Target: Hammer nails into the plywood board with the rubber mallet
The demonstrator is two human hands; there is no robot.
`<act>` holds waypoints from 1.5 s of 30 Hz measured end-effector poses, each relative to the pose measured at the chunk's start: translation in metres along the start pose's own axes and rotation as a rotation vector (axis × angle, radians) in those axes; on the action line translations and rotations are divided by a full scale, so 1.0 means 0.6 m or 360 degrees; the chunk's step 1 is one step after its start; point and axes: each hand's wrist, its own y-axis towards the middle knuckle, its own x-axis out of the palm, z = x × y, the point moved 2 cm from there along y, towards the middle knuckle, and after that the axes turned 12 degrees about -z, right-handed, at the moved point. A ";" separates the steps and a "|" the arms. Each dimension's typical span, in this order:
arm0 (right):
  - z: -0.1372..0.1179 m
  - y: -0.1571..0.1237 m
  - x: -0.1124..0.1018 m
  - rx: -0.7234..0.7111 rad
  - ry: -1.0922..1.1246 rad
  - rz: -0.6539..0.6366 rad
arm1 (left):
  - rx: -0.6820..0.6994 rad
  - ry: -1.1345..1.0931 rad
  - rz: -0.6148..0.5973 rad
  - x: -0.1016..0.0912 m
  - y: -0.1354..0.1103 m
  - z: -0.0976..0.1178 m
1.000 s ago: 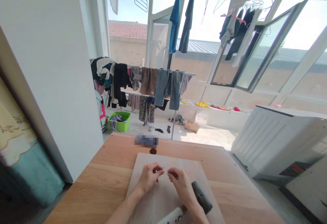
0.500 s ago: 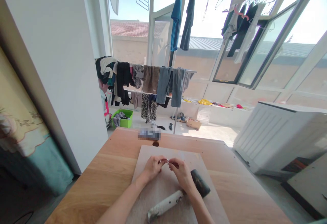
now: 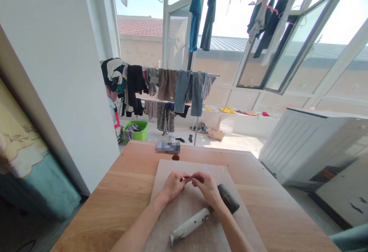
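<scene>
My left hand (image 3: 173,185) and my right hand (image 3: 207,187) meet over a grey mat (image 3: 184,213) on the wooden table (image 3: 115,206). Both are closed in a pinch, fingertips nearly touching, on a tiny item between them that is too small to name. A mallet lies on the mat just under my right wrist, with a dark head (image 3: 228,198) to the right and a worn white handle (image 3: 190,226) pointing toward me.
A small brown round thing (image 3: 175,157) and a blurred patch (image 3: 167,147) sit at the table's far edge. Beyond stand a laundry rack full of clothes (image 3: 161,91), a green basket (image 3: 134,130), a white cabinet (image 3: 310,144) on the right and a white wall (image 3: 57,71) on the left.
My hands have drawn closer together until the fingertips almost meet. The camera has shifted a little, so more of the mallet handle shows.
</scene>
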 end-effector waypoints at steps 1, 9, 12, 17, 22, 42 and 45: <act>0.000 0.000 0.000 0.0005 0.0014 0.0004 | 0.0032 0.0018 0.0003 -0.001 -0.001 0.003; -0.001 0.000 0.005 0.0022 0.0094 0.0007 | 0.0141 0.0103 0.0055 -0.001 -0.008 0.019; -0.001 0.000 0.006 0.0034 0.0120 0.0001 | 0.0118 0.0112 0.0090 0.002 -0.012 0.018; -0.003 0.001 0.005 0.0043 0.0156 -0.0010 | 0.0075 0.0092 0.0098 0.003 -0.015 0.017; -0.002 -0.002 0.003 0.0042 0.0170 0.0052 | 0.0016 0.0092 0.0116 0.002 -0.012 0.019; -0.016 -0.007 -0.006 -0.0035 0.0137 0.0155 | -0.0006 -0.0027 0.0052 0.002 -0.012 0.015; -0.016 -0.007 -0.005 -0.0022 0.0109 0.0163 | 0.0004 0.0009 0.0060 0.001 -0.014 0.018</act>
